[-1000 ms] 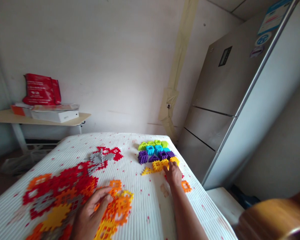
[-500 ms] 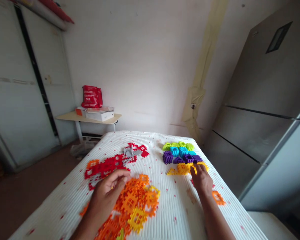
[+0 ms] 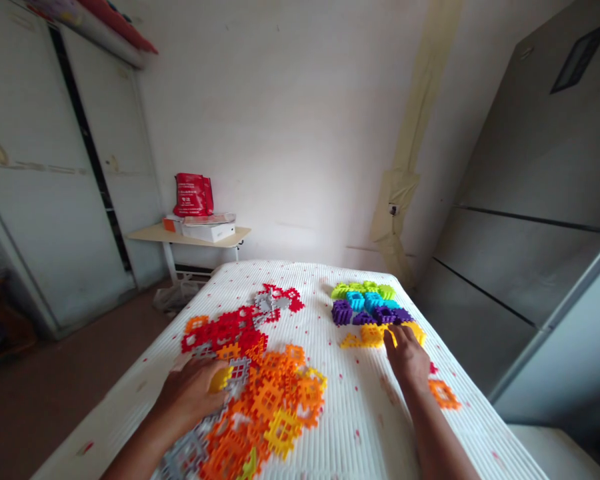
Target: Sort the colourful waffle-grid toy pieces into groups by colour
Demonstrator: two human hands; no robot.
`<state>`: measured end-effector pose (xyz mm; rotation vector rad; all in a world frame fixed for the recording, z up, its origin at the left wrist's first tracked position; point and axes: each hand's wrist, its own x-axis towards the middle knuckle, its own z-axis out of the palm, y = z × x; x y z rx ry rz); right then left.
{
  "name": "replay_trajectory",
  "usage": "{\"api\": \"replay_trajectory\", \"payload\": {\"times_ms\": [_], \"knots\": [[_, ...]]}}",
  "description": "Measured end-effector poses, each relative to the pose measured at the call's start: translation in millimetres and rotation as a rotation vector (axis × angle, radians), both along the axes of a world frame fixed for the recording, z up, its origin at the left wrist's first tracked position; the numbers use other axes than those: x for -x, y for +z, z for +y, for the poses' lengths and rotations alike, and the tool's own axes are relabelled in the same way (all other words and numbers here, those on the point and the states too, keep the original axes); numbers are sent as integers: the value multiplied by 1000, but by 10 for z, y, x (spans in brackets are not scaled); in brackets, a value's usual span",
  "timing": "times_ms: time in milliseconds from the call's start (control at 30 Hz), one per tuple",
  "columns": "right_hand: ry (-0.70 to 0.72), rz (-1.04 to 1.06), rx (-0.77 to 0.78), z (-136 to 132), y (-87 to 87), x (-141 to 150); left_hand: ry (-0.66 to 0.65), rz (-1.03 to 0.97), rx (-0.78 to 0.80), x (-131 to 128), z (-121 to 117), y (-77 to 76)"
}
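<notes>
My left hand (image 3: 193, 392) is at the left edge of a heap of orange interlocking toy pieces (image 3: 267, 399). A yellow interlocking piece (image 3: 221, 379) sits between its thumb and fingers. Grey pieces (image 3: 186, 453) lie beneath and beside that hand. My right hand (image 3: 408, 359) is at a row of yellow assembled blocks (image 3: 373, 335), its fingers curled on the right part of the row; the fingertips are partly hidden. Behind that row stand purple blocks (image 3: 342, 312), blue blocks (image 3: 355, 300) and lime green blocks (image 3: 363, 289).
Red pieces (image 3: 225, 329) lie at the left, with more grey and red ones further back. One loose orange piece (image 3: 444, 394) is right of my right forearm. A white ribbed cover (image 3: 345, 427) lies under everything. A refrigerator (image 3: 520, 267) stands right; a small table (image 3: 243, 235) is behind left.
My left hand has moved left and down, uncovering grey and orange pieces, and a yellow piece now shows in its grasp. My right hand stays at the yellow row. The view has shifted slightly.
</notes>
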<state>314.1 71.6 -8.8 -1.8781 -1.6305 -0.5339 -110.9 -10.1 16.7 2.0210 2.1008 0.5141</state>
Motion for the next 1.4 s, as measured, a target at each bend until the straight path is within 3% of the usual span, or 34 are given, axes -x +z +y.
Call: {"api": "replay_trajectory", "payload": {"times_ms": [100,267,333,433,600,767,867,1000,1100,1167,1267,1400], "knots": [[19,-6,-1,-8,8,17,-16,68,-28,-62,56,-87],[38,-1,-8,-12,42,45,-30,-52,-40,68,174,-281],[38,4,-14,-21,58,61,-10,-85,-63,104,194,-274],[66,4,4,-46,86,119,25,-144,-130,65,178,-141],[268,-23,37,-113,136,329,119,-462,-109,-233,124,177],[424,-36,35,-153,126,521,74,-957,3,-672,118,356],[467,-40,39,-157,100,573,105,-1139,63,-910,140,332],[536,-3,5,-157,75,596,53,-1308,22,-1136,200,141],[614,126,-39,-169,63,618,-73,-1137,-60,-1239,251,-45],[656,292,-23,-193,65,663,-155,-910,-269,-1279,274,-153],[712,585,105,-265,101,796,-283,-525,-620,-1316,271,-252],[822,846,262,-417,193,1036,-366,-217,-851,-1361,230,-277]]}}
